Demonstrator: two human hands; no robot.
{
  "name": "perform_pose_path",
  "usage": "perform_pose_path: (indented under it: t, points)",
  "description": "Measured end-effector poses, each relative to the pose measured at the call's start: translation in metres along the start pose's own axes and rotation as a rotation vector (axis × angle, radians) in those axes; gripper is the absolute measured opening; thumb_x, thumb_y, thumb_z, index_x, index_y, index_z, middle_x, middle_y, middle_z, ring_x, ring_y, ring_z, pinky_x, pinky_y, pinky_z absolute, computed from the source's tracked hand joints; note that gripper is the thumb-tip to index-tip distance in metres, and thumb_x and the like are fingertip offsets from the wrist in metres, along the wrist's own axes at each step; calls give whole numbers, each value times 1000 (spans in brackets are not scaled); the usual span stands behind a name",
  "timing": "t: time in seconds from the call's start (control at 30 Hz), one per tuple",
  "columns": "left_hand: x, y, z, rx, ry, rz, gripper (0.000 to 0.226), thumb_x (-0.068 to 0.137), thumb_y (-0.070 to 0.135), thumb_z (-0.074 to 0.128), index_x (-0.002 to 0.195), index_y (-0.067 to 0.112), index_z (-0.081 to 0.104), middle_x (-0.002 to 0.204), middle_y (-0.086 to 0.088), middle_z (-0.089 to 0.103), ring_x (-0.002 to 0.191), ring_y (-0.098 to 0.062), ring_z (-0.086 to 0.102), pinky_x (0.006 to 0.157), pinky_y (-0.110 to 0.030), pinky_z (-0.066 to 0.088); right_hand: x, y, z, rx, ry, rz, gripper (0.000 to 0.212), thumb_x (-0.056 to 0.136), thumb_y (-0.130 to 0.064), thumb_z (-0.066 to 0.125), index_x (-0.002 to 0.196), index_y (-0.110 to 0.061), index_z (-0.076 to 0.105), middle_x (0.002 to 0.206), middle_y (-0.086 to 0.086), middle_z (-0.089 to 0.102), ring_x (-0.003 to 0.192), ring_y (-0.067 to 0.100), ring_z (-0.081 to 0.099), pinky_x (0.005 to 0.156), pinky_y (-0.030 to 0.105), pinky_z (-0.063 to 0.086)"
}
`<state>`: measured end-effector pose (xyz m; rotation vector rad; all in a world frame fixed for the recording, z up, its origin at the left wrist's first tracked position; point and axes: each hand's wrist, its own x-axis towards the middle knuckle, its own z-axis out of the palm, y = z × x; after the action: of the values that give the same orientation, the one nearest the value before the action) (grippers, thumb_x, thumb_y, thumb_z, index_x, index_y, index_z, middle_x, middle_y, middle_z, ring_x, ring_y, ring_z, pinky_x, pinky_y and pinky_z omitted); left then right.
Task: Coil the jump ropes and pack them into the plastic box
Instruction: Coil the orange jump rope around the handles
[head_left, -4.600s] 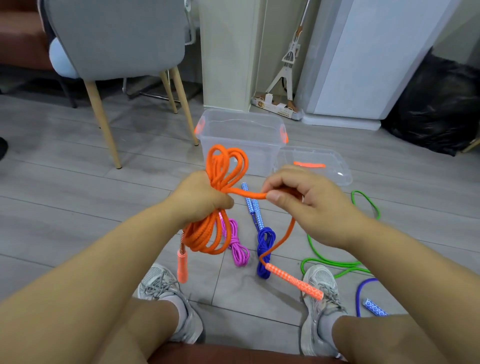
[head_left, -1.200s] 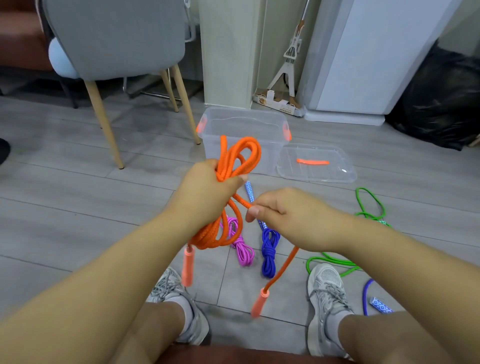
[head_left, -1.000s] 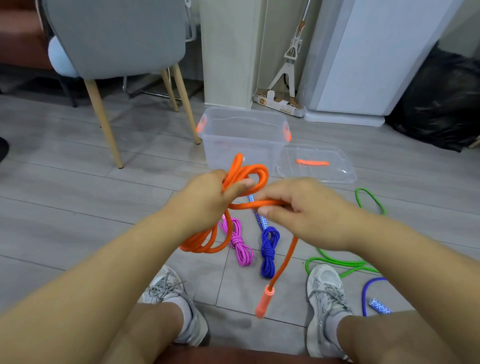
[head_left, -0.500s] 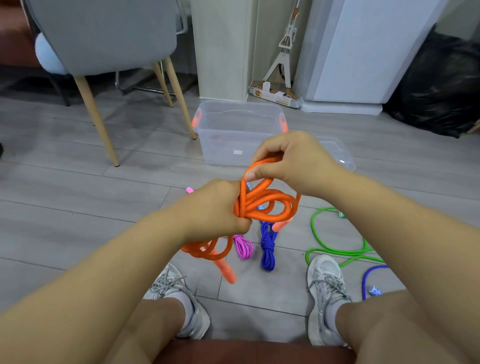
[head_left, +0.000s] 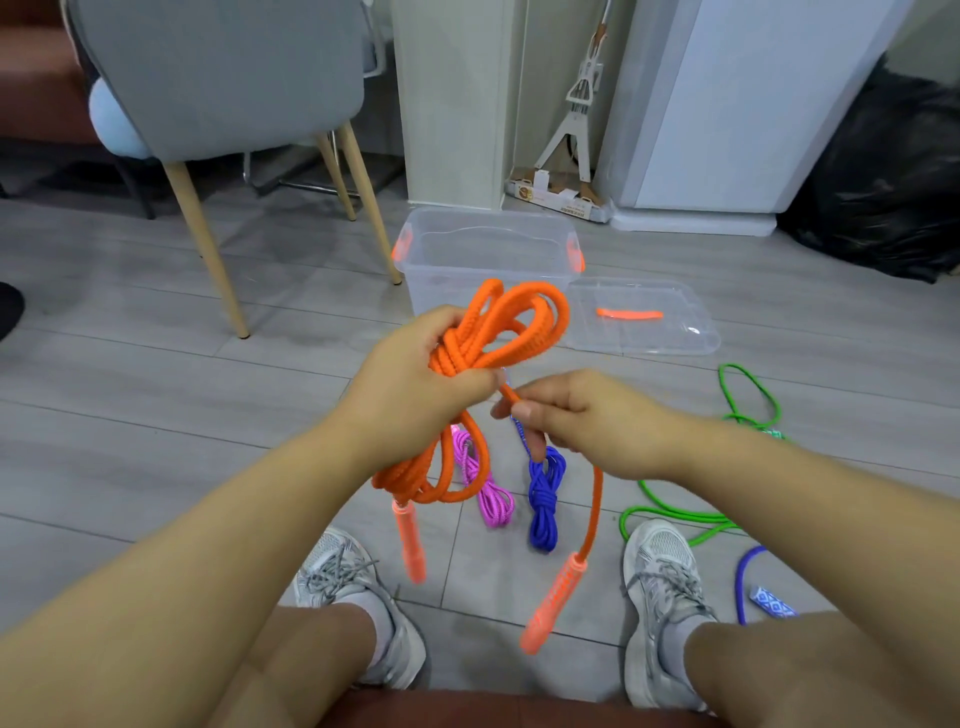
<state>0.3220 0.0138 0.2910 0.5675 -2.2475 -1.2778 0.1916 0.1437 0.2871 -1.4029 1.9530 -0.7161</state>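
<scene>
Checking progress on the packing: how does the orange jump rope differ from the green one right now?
The orange rope is held up, the left hand gripping its bundle and the right hand pinching a free strand; the green rope lies on the floor beside the right shoe. The orange rope is gathered into loops with a wrap round the middle; the green rope sprawls in loose open curves. Neither is in the plastic box.
</scene>
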Motion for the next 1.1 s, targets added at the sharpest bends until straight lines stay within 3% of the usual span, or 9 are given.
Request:
perform_pose_path:
  t: [0.1,0.27,0.5,0.63,0.73,0.8,0.9,1.03,1.1]
  points:
    - [3,-4,0,139,117,-44,24,75,37,67,85,16,61,68,-3,64,60,-20,57,61,-37,47,-8,-11,2,-75,-13,-7,36,98,-28,42,102,2,62,56,-4,46,59,14,43,66,34,42]
    - [2,-5,8,341,129,-89,25,87,39,60,85,15,53,68,1,56,66,-20,54,57,-32,39,-15,-34,8,-219,-46,10,30,99,-31,38,108,-16,63,67,-10,46,65,6,44,61,13,34]
    - [3,-10,0,437,-182,-99,31,83,49,54,72,21,46,68,0,53,66,-19,50,60,-34,39,-28,-41,-13,-301,67,-112,18,95,-24,50,99,-15,65,78,-2,59,72,12,51,68,28,38]
    - [-1,-2,-1,339,-325,-42,28,64,45,47,72,18,52,68,-2,56,65,-17,51,62,-36,43,-18,-41,-25,-270,257,-256,12,88,-26,61,92,-22,71,76,-10,57,77,5,53,70,17,39]
    - [-4,4,4,395,-417,25,31,66,56,67,78,31,56,66,14,59,65,1,55,62,-16,41,-5,-39,-28,-311,342,-325,14,79,-32,67,83,-20,73,74,-6,55,72,1,50,68,13,35]
    - [-6,7,7,445,-449,76,26,72,45,74,70,37,50,59,19,58,63,9,54,56,-8,37,4,-38,-31,-280,353,-314,8,75,-29,74,78,-22,73,72,-7,57,69,-1,50,66,12,36]
    - [-8,5,8,493,-417,119,27,75,21,68,66,27,43,56,7,51,54,-5,49,51,-16,34,15,-29,-37,-148,322,-206,7,70,-27,78,72,-23,72,67,-7,63,65,-1,53,63,16,40]
    - [-8,3,7,360,-329,105,29,69,12,67,76,27,44,61,6,53,56,-6,49,51,-13,37,23,-11,-34,79,243,-124,5,79,-16,71,75,-19,72,62,-3,68,62,-2,55,65,17,46]
    - [-8,3,5,213,-269,64,37,70,7,67,90,27,43,57,7,55,49,-4,48,50,-12,37,23,-4,-30,115,206,-115,18,83,-1,63,74,-16,69,57,8,64,59,-3,52,60,15,44]
